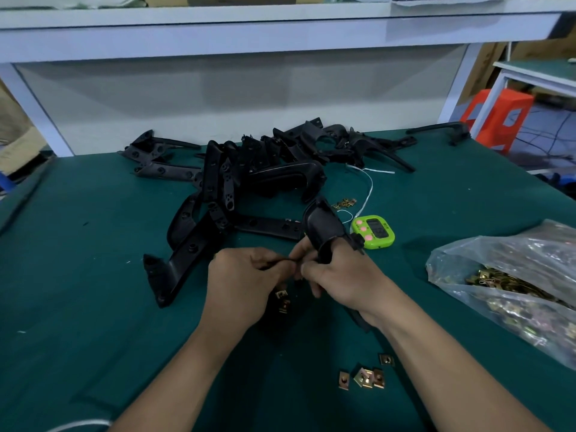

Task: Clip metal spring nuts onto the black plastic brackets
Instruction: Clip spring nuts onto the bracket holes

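Both hands meet at the middle of the green table on one black plastic bracket (322, 227). My right hand (343, 280) grips its lower part, and the curved upper end rises above my fingers. My left hand (246, 277) pinches a thin edge of the same bracket. Two brass spring nuts (282, 299) show on the bracket just below my left hand. Several loose spring nuts (366, 376) lie on the mat in front of my arms. A pile of black brackets (246, 179) lies behind the hands.
A clear plastic bag of spring nuts (511, 285) lies open at the right. A green timer (373, 231) sits right of the held bracket, with a few nuts (344, 203) and a white string (369, 188) behind it. A white shelf frame (218, 35) spans the back.
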